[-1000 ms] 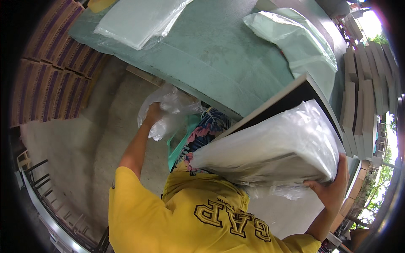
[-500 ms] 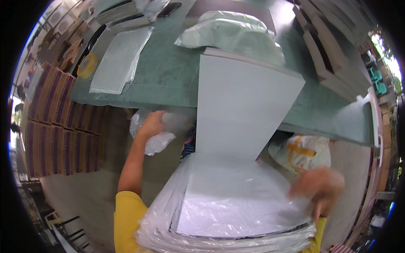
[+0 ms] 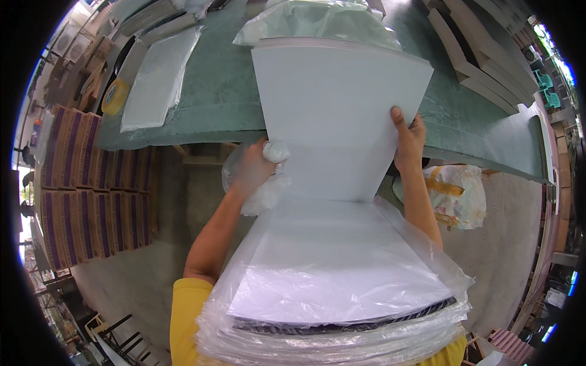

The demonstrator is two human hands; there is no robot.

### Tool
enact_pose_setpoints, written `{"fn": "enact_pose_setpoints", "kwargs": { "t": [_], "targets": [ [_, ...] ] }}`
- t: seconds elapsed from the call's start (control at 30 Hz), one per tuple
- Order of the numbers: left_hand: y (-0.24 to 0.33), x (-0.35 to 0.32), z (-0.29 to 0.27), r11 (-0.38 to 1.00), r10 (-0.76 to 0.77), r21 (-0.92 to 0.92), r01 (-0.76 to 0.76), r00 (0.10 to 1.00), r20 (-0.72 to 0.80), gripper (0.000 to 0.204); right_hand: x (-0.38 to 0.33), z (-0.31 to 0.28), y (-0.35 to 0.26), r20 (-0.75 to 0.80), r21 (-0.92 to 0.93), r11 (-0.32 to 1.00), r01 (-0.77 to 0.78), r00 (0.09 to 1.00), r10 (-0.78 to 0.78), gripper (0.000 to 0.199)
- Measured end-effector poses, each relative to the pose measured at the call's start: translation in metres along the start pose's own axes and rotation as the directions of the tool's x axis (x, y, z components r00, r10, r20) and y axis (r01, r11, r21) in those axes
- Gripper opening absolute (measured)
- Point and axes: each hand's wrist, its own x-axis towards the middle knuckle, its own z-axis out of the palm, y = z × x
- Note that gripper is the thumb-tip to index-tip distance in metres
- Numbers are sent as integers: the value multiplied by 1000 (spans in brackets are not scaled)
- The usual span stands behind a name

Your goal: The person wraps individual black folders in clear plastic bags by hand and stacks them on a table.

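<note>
A stack of flat white panels (image 3: 339,110), several thin edges showing along its top, leans over the front edge of the green table (image 3: 226,91). My right hand (image 3: 409,137) grips the stack's right edge, thumb on the front face and fingers behind. Left of the panels, my left hand (image 3: 253,168) is closed on crumpled clear plastic film (image 3: 276,152); part of the hand is blurred. Nearer me lies a thick bundle of clear plastic bags (image 3: 342,268), with a white sheet and a dark edge showing through. The panels' lower end meets the top of this bundle.
On the table are a flat plastic-wrapped packet (image 3: 162,82), a yellow tape roll (image 3: 115,96), a plastic-covered pile (image 3: 311,21) and grey long panels (image 3: 476,55). Stacked brown cartons (image 3: 91,183) stand at left. A taped white sack (image 3: 458,195) sits under the table's right side.
My right hand has moved up from the plastic bundle to the panels' right edge. My left hand, with the crumpled film, has moved right toward the panels.
</note>
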Motion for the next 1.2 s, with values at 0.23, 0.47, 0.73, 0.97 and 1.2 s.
{"fn": "enact_pose_setpoints", "kwargs": {
  "t": [0.23, 0.47, 0.73, 0.97, 1.2],
  "targets": [
    [58, -2, -26, 982, -35, 186, 18, 995, 90, 30, 0, 2, -27, 78, -56, 998, 33, 997, -28, 46],
    [31, 3, -17, 978, 156, 128, -164, 985, 68, 35, 3, -11, -2, 7, -67, 998, -12, 1000, 12, 45],
    [46, 6, -24, 985, 112, 124, -117, 993, 48, 37, 8, -18, -2, 26, 5, 998, -57, 998, 57, 45],
    [57, -6, -57, 888, 229, 403, -221, 973, 29, 36, 11, -19, -59, 103, -562, 715, 417, 892, -439, 56],
    [105, -65, -21, 885, 265, 0, -466, 504, 822, 30, -98, -22, -54, 916, -399, 905, 148, 37, 399, 65]
  ]
}}
